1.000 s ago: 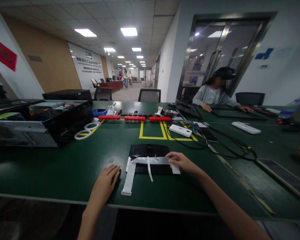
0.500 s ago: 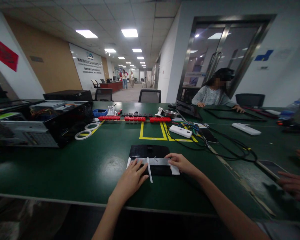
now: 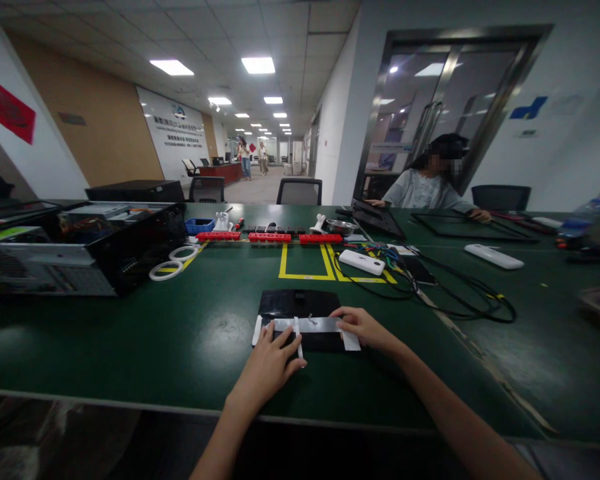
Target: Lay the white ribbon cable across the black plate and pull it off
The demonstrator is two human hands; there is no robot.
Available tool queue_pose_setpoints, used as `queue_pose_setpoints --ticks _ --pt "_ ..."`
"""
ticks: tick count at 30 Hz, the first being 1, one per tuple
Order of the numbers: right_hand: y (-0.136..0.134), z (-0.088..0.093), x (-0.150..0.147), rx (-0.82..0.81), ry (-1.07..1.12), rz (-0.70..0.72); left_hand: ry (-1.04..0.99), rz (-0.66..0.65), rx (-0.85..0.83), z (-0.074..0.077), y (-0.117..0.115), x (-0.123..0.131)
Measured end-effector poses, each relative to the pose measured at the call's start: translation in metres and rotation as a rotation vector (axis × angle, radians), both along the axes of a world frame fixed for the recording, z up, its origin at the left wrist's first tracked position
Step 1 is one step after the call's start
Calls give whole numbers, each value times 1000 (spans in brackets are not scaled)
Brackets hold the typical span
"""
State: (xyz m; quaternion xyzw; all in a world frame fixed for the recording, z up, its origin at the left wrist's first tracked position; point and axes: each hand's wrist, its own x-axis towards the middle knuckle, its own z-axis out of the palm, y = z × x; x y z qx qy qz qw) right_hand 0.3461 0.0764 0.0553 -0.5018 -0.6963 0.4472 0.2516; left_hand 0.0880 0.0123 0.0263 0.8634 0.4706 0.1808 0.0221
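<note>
Where the flat cable (image 3: 320,325) lies: across the black panel (image 3: 280,303), running sideways between the person's two hands, its left part partly covered by fingers and its right end within the other hand.
Left hand (image 3: 275,360): palm down and spread, fingertips resting over the cable's left part — whether it presses or merely rests cannot be told.
Right hand (image 3: 360,327): thumb and fingers pinching the cable's right end, the forearm reaching in from the lower right.
White ribbed end (image 3: 351,342): hanging down just below the right fingers, over the panel's right edge.
Narrow white strip (image 3: 297,326): crossing the cable nearly at right angles, its lower part beside the left hand's fingers and thumb.
Black panel: flat on the green table (image 3: 130,353), its far part uncovered beyond both hands.
Beyond the panel: yellow tape outlines (image 3: 306,277), a white device (image 3: 361,262) and a row of red strips (image 3: 269,237).
Left side: an opened computer case (image 3: 50,267) — two white rings (image 3: 166,269) near it.
Far right: a co-worker (image 3: 420,190), one hand touching a tilted dark panel (image 3: 377,220).
</note>
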Motion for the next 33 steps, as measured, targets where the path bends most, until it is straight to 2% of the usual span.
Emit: queue_pose_setpoints --ticks 15,23,27,30,33 --pt "2 -2 2 33 -26 38 -95 90 -90 9 2 7" --pt "2 0 2 38 -83 53 -60 102 -127 19 -1 7" --pt "-1 2 1 34 -85 42 -149 108 -110 21 -1 -6" --pt "-4 6 0 18 -84 35 -215 162 -34 22 -2 -24" --pt "-6 10 -1 13 -80 31 -233 229 27 16 -3 -47"
